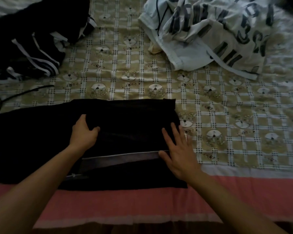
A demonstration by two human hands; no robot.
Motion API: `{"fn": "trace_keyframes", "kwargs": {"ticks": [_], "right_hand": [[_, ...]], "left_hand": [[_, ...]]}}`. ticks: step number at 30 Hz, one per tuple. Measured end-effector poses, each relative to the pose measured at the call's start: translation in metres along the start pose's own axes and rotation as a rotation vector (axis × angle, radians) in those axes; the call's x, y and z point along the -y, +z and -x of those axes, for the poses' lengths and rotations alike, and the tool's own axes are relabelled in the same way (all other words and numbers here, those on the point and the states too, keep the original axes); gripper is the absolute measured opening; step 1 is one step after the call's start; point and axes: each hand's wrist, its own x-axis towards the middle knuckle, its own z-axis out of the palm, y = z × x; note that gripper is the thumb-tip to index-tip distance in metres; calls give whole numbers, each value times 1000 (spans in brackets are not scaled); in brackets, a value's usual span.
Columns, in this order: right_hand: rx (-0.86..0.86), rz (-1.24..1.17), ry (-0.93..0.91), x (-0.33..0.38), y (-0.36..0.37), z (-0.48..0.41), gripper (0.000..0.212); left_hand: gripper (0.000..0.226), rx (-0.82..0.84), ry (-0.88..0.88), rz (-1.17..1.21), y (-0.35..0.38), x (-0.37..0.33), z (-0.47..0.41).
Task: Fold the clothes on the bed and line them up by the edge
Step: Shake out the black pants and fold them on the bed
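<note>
Black garment (134, 119) lies flat at the near side of the checked bear-print sheet (227, 115), its near hem overlapping the pink border (125, 203) of the bed edge. Long axis runs left-right. The right portion is squared into a block, and the unfolded remainder trails off toward the left of the view. A pale band (122, 157) shows across the block between the two forearms. Left hand (85, 132) sits on the left part of the block, fingers curled under and thumb closed against them, pinching a ridge of cloth. Right hand (178, 149) lies palm-down on the block's right edge, fingers straight and spread, pressing and gripping nothing. Judgement: the loose length lies to the left of the left hand, so that hand is nearer, and the next fold would bring cloth rightward toward the pinned edge. Unfolded items sit well apart at the far side: dark striped clothing (32, 48) far left, white letter-printed garment (218, 31) far right.
</note>
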Motion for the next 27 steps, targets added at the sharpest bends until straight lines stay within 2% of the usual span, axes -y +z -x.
{"fn": "trace_keyframes", "kwargs": {"ticks": [4,5,7,9,11,12,13,16,19,21,23,25,27], "right_hand": [[139,30,17,0,23,-12,72],[103,34,32,5,22,-15,72],[-100,-14,53,17,12,-22,66],[-282,-23,9,25,2,-32,60],[-287,44,-45,25,-4,-50,62],[-235,70,-44,22,-5,-61,64],[-165,95,-26,17,-4,-72,66],[-27,163,16,4,4,-93,73],[-69,87,-4,-1,11,-98,74],[-282,-119,21,3,10,-85,75],[-460,-441,172,8,9,-65,81],[-437,-731,346,10,8,-46,89],[-273,-934,443,5,8,-36,81]], "left_hand": [[54,-111,72,-109,-3,11,-8],[59,-135,74,-145,-3,11,-9],[70,-254,172,-318,-2,10,-7],[76,-361,483,-557,0,8,-2],[72,-284,835,-692,7,10,-1],[70,-200,931,-756,12,13,-2],[70,-115,943,-820,17,19,-6],[81,15,778,-914,26,42,-25],[87,31,690,-941,30,57,-39],[88,35,685,-932,30,55,-40],[87,-8,699,-890,28,54,-35],[85,-82,681,-825,23,57,-27],[83,-122,607,-757,20,65,-15]]}}
